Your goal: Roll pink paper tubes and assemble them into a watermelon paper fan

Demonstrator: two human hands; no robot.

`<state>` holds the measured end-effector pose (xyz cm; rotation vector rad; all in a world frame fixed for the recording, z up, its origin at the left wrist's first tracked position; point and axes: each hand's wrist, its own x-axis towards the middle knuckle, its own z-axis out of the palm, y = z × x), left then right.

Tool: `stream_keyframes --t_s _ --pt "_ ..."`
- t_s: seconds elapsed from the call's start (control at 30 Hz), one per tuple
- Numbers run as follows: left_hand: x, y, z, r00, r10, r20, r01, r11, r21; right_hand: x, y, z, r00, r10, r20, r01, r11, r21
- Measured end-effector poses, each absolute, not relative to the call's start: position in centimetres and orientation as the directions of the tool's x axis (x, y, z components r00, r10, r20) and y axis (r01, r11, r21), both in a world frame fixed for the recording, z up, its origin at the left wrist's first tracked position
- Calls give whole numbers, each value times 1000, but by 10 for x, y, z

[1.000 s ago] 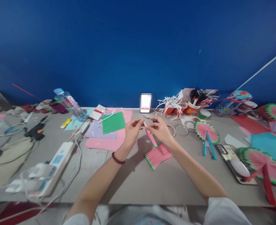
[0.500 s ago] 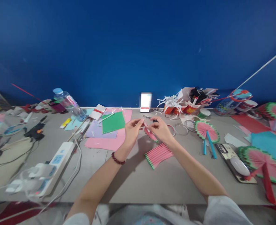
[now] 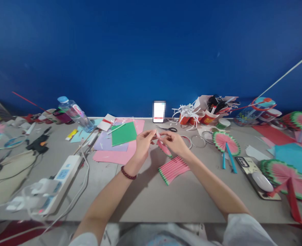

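Above the middle of the table, my left hand (image 3: 144,142) and my right hand (image 3: 175,142) pinch the same narrow pink folded paper (image 3: 164,149) between thumbs and fingers. Its pleats are pressed together, and its lower end slants down to the right with a green edge. My fingers cover part of the upper end. Below my hands lies another pleated pink paper (image 3: 173,169) with green tips, partly behind my right forearm. Just beyond my fingers rest black-handled scissors (image 3: 172,129).
Green sheet (image 3: 124,133) on pink and purple paper lies left; a power strip (image 3: 64,177), glue gun (image 3: 38,143) and bottle (image 3: 76,114) stand further left. A lit phone (image 3: 159,112) leans on the wall. Right are cups (image 3: 209,118), paper fans (image 3: 227,143) and a mouse (image 3: 262,181).
My right hand has lowered slightly, uncovering more of the scissors' handles. The folded paper has shifted a little and appears more closed up; both hands still pinch it.
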<state>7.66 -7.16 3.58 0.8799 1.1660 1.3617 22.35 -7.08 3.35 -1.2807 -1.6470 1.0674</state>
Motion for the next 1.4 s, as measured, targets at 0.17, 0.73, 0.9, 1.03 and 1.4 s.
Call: stream_keyframes --t_s 0.17,0.73,0.9,1.03,1.4 --pt "76 -70 37 -122 985 -122 -258 87 962 226 -71 38 -268 960 82 330 171 -928" --pt "75 -70 44 -122 983 -134 -266 98 959 241 -66 45 -393 917 62 460 255 -850" --pt "72 -69 45 -109 984 -140 -277 105 955 239 -67 47 -460 887 21 308 182 -934" --pt "71 -69 46 -105 988 -116 -265 84 961 236 -69 48 -457 889 -42 242 79 -967" --pt "70 -66 45 -115 991 -71 -250 40 967 226 -70 37 -370 927 -53 201 25 -979"
